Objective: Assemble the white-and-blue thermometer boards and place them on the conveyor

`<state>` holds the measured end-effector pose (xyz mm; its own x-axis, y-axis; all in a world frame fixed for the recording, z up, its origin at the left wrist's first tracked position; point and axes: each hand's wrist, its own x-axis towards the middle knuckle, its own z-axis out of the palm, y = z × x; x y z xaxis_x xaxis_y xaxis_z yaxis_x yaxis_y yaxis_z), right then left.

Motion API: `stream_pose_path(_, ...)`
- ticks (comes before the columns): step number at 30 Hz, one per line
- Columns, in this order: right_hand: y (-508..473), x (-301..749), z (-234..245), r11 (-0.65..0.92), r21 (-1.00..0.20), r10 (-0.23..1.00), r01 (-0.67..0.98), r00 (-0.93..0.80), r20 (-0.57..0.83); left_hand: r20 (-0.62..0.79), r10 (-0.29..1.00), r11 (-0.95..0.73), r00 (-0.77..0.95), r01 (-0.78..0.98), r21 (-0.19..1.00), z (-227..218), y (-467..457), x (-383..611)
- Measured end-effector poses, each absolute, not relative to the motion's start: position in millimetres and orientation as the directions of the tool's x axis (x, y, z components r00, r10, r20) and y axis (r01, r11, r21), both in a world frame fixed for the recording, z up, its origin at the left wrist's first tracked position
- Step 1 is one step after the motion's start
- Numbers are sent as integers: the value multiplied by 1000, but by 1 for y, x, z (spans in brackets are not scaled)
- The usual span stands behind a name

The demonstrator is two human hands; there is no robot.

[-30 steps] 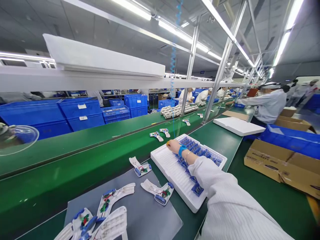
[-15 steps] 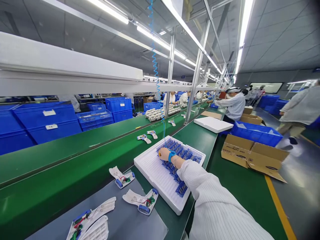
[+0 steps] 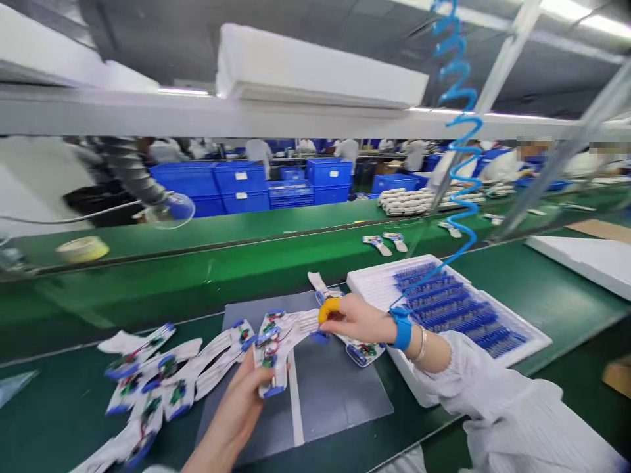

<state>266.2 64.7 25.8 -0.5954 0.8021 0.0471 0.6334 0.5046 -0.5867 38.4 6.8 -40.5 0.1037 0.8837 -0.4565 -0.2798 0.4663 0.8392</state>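
My left hand (image 3: 245, 394) grips a white plastic housing half (image 3: 286, 336), shaped like a pistol-grip shell, with blue end pieces and red and green wiring inside. It is held above a grey mat (image 3: 340, 394). My right hand (image 3: 357, 318), a yellow cover on its finger and a blue band at its wrist, is at the handle end of that housing half. Its thumb and index finger are pinched together; whatever lies between them is too blurred to make out. Further wired housing halves (image 3: 365, 351) lie on the mat behind my right hand.
A white foam tray (image 3: 367, 279) with rows of blue pronged parts (image 3: 453, 309) stands at the right. More housing halves (image 3: 180, 391) are heaped at the left. A coiled blue hose (image 3: 466, 171) hangs down over the tray. A tape roll (image 3: 83, 249) sits beyond the green belt (image 3: 236, 263).
The view has swung left. My right hand has left the blue parts in the foam tray and come to the housing half. My left hand, out of view before, now holds that housing half.
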Motion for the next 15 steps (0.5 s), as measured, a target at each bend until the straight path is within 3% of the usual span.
stream_pose_path(2,61,242,27,574,-648,687,501,-725,48,-405,905,425,132,-341,838,-40,6,38)
stream_pose_path(5,64,216,28,624,-613,616,485,-788,3,-333,930,368,157,-374,851,-34,2,39)
stream_pose_path(10,65,202,14,650,-577,611,495,-792,9,-154,985,173,80,-373,912,-41,-3,36)
stream_pose_path(13,73,205,-12,609,-556,700,565,-713,43,10,999,9,50,-357,934,-58,3,33)
stream_pose_path(15,97,201,-28,607,-575,696,548,-716,53,100,995,-98,-9,-292,951,-64,11,28)
